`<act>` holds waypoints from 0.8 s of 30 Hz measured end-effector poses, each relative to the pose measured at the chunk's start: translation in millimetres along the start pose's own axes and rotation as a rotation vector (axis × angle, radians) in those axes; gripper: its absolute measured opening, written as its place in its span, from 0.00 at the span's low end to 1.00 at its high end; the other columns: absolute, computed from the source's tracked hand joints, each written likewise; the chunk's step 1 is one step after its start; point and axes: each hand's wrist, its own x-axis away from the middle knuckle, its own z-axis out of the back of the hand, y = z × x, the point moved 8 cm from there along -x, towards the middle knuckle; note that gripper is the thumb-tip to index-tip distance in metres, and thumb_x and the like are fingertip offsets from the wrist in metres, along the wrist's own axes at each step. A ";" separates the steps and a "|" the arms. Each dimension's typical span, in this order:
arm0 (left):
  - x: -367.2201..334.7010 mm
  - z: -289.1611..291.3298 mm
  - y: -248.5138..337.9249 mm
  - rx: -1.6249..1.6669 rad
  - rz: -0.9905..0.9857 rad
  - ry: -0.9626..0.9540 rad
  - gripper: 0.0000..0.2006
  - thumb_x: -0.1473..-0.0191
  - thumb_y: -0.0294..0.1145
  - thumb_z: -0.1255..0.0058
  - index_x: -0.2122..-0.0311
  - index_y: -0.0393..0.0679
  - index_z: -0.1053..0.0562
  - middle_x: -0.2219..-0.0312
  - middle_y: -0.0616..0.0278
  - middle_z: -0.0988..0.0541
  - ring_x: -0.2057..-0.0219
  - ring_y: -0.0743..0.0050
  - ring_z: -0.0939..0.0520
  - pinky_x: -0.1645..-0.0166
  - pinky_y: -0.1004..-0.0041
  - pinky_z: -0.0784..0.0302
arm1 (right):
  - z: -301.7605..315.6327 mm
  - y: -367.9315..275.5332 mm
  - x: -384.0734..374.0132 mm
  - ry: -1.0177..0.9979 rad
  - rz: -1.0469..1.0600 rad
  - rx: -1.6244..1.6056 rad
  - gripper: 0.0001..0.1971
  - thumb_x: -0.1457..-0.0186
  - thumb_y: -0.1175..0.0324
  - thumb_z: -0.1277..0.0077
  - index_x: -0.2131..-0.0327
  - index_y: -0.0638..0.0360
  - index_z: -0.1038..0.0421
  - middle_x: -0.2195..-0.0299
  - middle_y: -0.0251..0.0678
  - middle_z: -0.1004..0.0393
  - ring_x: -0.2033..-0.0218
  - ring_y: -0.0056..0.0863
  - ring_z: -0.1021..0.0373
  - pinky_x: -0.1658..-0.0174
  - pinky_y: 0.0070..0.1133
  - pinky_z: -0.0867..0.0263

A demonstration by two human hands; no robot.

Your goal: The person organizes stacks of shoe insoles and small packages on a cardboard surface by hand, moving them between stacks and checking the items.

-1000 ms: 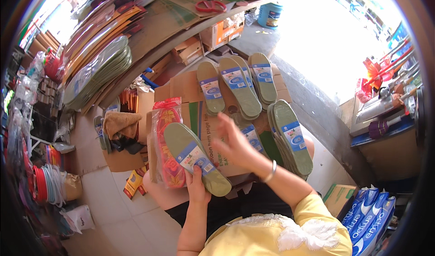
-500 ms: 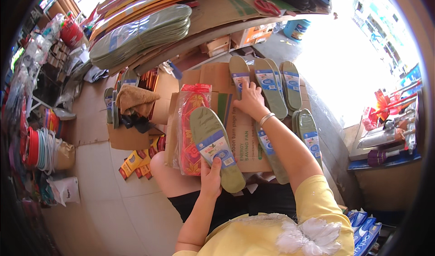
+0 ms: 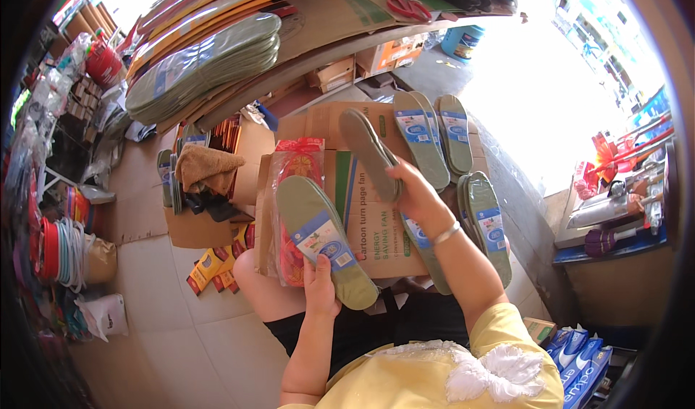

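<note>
Head view: L hand (image 3: 318,286) grips a labelled green insole (image 3: 318,239) above the cardboard's (image 3: 373,239) near-L corner; R hand (image 3: 420,192) grips grey-green insoles (image 3: 368,152), prob. a pair, no label showing, nearer its far edge. Work looks approx. midway: labelled insoles (image 3: 425,155) lie by the far-R corner, an insole stack (image 3: 486,224) at the R edge; both held lots are off the cardboard. Amt. left: can't tell.

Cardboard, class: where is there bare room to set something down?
Bare: the printed cardboard between the insole pack in the left hand and the labelled insoles at right, below the right hand's stack. Crowded: right side, under those, and left, under red patterned insoles.
</note>
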 end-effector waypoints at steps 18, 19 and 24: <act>-6.8 -54.8 -12.9 0.397 0.054 -0.378 0.30 0.44 0.57 0.60 0.41 0.51 0.40 0.40 0.59 0.43 0.40 0.66 0.39 0.37 0.49 0.45 | -69.0 33.3 140.9 -0.328 0.380 0.574 0.38 0.53 0.67 0.52 0.38 0.66 0.56 0.41 0.50 0.47 0.39 0.41 0.49 0.37 0.32 0.57; -6.8 -54.6 -13.2 0.384 0.055 -0.382 0.30 0.44 0.57 0.60 0.41 0.51 0.40 0.40 0.59 0.43 0.40 0.66 0.39 0.37 0.49 0.45 | -68.6 33.1 141.6 -0.327 0.389 0.564 0.38 0.53 0.67 0.52 0.38 0.66 0.56 0.41 0.50 0.47 0.39 0.41 0.49 0.37 0.32 0.57; -5.4 -51.4 -14.6 0.389 0.002 -0.399 0.30 0.43 0.58 0.62 0.41 0.49 0.40 0.41 0.56 0.40 0.41 0.62 0.38 0.37 0.52 0.44 | -74.8 35.8 149.4 -0.358 0.490 0.619 0.39 0.52 0.69 0.52 0.38 0.65 0.58 0.41 0.52 0.50 0.38 0.44 0.52 0.37 0.32 0.57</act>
